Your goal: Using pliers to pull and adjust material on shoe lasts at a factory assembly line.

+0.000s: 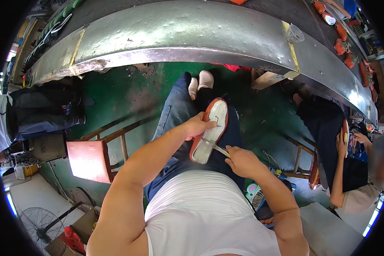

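Nearest the wearer, below the white sleeveless top [209, 213], the right hand [242, 162] was closed around the handle of a slim, straight hand tool with a metallic shaft [219, 149]. The left hand [196, 127] gripped a red-orange shoe with a whitish, elongated bottom [211, 135] by its left edge: thumb flat on the pale face, the other fingers curled behind, largely hidden. The shoe lay bottom-up over the dark blue trousers [168, 121], slanted, its upper end leaning right; whether it rested on the thigh could not be told. The tool's tip met the pale face below the thumb; blade or other tip — too small to tell.

Judgement on technique: keep the tip low to the surface, with short, light strokes directed away from the left thumb — it sat close to the working line. Bracing the shoe firmly against the thigh should stop it rocking; shift the grip before working near the thumb.

Farther out, left: a stool with a pinkish, square seat [88, 160]. Beyond the feet: a long, dented, grey metal-clad bench [179, 38], with a clear plastic cup [294, 34] near its front edge.
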`<action>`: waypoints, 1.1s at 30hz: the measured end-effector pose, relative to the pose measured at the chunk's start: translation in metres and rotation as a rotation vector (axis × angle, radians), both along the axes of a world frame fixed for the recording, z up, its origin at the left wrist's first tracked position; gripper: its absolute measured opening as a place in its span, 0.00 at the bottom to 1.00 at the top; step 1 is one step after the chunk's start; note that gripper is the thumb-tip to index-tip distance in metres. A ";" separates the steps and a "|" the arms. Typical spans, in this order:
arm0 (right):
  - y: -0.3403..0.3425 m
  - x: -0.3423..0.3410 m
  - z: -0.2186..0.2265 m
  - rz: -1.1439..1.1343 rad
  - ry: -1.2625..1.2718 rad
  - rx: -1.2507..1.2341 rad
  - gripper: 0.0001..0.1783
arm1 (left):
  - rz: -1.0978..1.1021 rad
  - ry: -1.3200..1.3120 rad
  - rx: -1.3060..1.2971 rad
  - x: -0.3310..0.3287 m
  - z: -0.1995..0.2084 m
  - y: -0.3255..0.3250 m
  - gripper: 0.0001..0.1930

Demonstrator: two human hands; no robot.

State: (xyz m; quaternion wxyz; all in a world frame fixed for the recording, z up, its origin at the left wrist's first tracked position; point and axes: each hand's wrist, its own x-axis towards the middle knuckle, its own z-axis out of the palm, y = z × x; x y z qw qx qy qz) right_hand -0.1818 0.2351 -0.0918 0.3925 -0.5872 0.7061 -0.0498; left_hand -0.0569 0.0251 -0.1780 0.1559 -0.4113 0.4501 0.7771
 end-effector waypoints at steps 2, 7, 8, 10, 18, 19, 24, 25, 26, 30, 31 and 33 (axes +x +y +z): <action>0.001 0.003 -0.005 -0.015 0.007 -0.018 0.24 | 0.015 0.017 -0.005 0.001 -0.007 0.000 0.31; 0.004 0.009 0.000 -0.001 0.071 -0.096 0.16 | -0.047 0.032 -0.095 0.002 -0.009 0.004 0.33; -0.005 0.014 0.008 0.055 0.188 -0.084 0.13 | -0.047 0.025 -0.111 0.002 -0.009 0.005 0.33; -0.017 0.012 0.012 0.110 0.306 -0.070 0.11 | -0.049 0.021 -0.127 0.003 -0.011 0.006 0.33; 0.028 0.015 -0.021 -0.168 -0.058 -0.145 0.13 | -0.070 0.097 -0.350 0.012 -0.021 0.010 0.32; 0.034 0.015 -0.015 -0.179 -0.018 -0.078 0.11 | -0.080 0.096 -0.354 0.010 -0.012 0.012 0.32; 0.040 0.008 -0.022 -0.178 -0.066 0.016 0.11 | -0.095 0.194 -0.332 0.040 -0.009 0.035 0.46; 0.045 0.012 -0.019 -0.191 -0.067 0.025 0.11 | -0.016 0.347 -0.208 0.049 -0.007 0.042 0.50; 0.048 0.018 -0.017 -0.122 0.030 -0.076 0.11 | 0.056 0.326 -0.150 0.049 -0.007 0.046 0.50; 0.049 0.028 -0.006 0.009 0.150 -0.031 0.10 | 0.102 0.192 -0.434 0.044 -0.036 0.065 0.49; 0.054 0.024 -0.007 -0.012 0.103 0.045 0.10 | 0.099 0.197 -0.433 0.034 -0.030 0.071 0.49; 0.049 0.007 -0.010 -0.065 -0.006 0.142 0.11 | 0.030 0.086 -0.756 0.027 -0.009 0.081 0.49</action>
